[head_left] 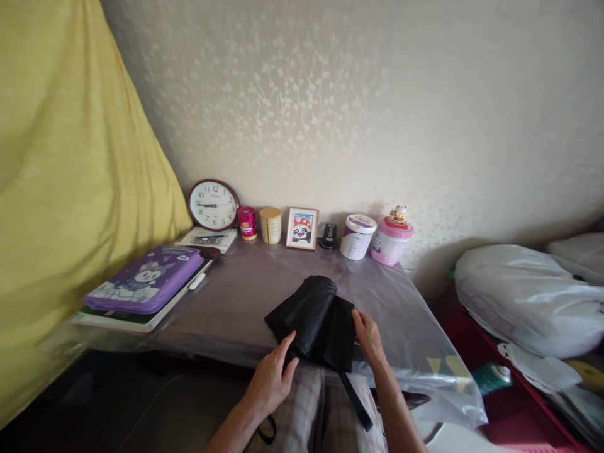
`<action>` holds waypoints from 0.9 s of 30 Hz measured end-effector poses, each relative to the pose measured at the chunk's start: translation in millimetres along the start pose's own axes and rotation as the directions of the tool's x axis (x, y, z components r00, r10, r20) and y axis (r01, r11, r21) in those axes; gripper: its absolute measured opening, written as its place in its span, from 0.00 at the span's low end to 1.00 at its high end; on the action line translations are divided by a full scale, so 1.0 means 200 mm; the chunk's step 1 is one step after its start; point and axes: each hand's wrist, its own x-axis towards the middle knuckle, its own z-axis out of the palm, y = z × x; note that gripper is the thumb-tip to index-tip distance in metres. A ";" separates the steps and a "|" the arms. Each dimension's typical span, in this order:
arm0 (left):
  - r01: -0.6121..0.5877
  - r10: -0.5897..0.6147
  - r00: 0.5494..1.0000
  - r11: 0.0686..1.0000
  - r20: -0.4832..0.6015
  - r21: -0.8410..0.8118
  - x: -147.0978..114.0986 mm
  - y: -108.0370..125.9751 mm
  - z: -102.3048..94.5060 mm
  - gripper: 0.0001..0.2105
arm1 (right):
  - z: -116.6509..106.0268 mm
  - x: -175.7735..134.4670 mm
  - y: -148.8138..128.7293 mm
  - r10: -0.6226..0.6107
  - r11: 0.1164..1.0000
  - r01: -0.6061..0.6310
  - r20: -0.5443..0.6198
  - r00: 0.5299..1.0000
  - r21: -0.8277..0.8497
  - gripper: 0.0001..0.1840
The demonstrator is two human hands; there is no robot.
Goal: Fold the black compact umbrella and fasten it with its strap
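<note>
A black folding umbrella (pixel 314 314), collapsed with its canopy loose, lies over the front edge of the table. My left hand (pixel 274 377) is closed around its near end, where a thin wrist loop (pixel 267 430) dangles below. With thumb and fingers, my right hand (pixel 368 333) pinches the right edge of a spread canopy panel. From that panel a black closing strap (pixel 356 402) hangs down over my lap. The parts of the umbrella inside my left palm are hidden.
A plastic sheet covers the table (pixel 236 302). Along the wall stand a clock (pixel 214 204), tins, a picture frame (pixel 302 228) and two round tubs. A purple case (pixel 146 277) lies on books at left, beside a yellow curtain (pixel 70 189). White bags (pixel 523 296) are at right.
</note>
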 end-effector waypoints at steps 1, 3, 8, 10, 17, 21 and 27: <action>-0.001 0.001 1.000 1.000 0.000 -0.015 0.00 0.00 0.00 0.22 | 0.01 0.01 0.00 -0.002 0.996 0.000 -0.017 1.000 -0.094 0.26; 0.003 -0.003 1.000 0.998 0.002 -0.068 0.00 0.00 -0.01 0.21 | 0.02 0.04 0.01 -0.037 0.962 0.019 -0.061 0.997 -0.273 0.23; 0.242 -0.191 0.967 0.899 0.169 -0.365 0.01 0.04 -0.05 0.23 | 0.02 0.04 0.04 -0.143 0.856 0.073 -0.099 0.985 -0.512 0.15; 0.315 -0.244 0.946 0.846 0.212 -0.430 0.02 0.05 -0.07 0.23 | 0.02 0.02 0.03 -0.228 0.757 0.097 -0.123 0.966 -0.646 0.16; 0.386 -0.300 0.921 0.785 0.248 -0.484 0.04 0.07 -0.09 0.23 | 0.08 0.01 -0.04 -0.496 0.689 0.482 0.132 0.858 -0.541 0.15; 0.461 -0.348 0.887 0.716 0.304 -0.525 0.05 0.04 -0.08 0.24 | 0.12 0.02 -0.01 -0.445 0.758 0.491 0.209 0.871 -0.430 0.15; 0.502 -0.368 0.864 0.672 0.343 -0.544 0.06 0.02 -0.08 0.25 | 0.10 -0.11 -0.04 -0.496 0.659 0.620 0.374 0.784 -0.426 0.13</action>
